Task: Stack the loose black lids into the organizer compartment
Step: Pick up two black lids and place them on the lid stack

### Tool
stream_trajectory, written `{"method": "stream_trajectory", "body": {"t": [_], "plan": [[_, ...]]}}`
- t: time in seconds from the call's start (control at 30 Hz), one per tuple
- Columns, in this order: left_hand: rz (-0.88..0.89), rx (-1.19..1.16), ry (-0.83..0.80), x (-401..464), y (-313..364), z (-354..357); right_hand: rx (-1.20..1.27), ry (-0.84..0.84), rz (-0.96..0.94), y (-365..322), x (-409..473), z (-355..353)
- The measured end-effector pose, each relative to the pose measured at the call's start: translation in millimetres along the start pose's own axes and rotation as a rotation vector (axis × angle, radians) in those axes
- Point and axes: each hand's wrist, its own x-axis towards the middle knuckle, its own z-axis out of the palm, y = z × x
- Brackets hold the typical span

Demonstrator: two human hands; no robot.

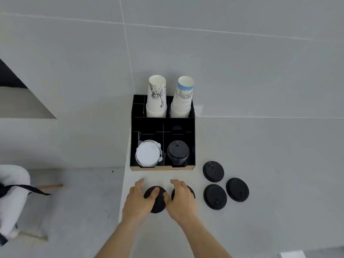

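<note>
A black organizer (162, 168) stands at the back of the white counter. Its front right compartment holds a stack of black lids (178, 152). Just in front of the organizer, my left hand (138, 199) lies over a loose black lid (158, 205), fingers curled on its top. Beside it, my right hand (181, 201) covers a second black lid (192, 193), of which only the edge shows. Three more loose black lids lie flat to the right: one (213, 171) near the organizer's corner, one (215, 197) below it, one (237, 189) farthest right.
White lids (148, 154) fill the front left compartment. Two stacks of paper cups (156, 97) (183, 97) stand upside down in the back compartments. The counter's left edge (122, 183) drops to the floor, where a person in white (13, 183) is at far left.
</note>
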Motion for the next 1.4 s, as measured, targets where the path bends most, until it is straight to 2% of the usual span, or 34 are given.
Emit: {"method": "stream_trajectory", "body": {"t": [0.2, 0.4, 0.63, 0.8, 1.03, 1.4], "plan": [[-0.067, -0.001, -0.041, 2, -3, 6, 0.21, -0.137, 0.161, -1, 1, 16], [-0.093, -0.062, -0.037, 4, 0, 7, 0.31, -0.153, 0.23, 1, 8, 23], [0.023, -0.18, 0.075, 1, 35, -5, 0.317, 0.096, 0.204, -5, 18, -3], [0.168, -0.227, 0.115, 11, 77, -14, 0.385, 0.254, 0.125, -8, 38, -42], [0.322, -0.253, 0.105, 39, 121, -11, 0.452, 0.31, 0.091, -5, 81, -83], [0.334, -0.129, 0.123, 76, 136, 13, 0.371, 0.263, 0.115, 6, 119, -78]]}}
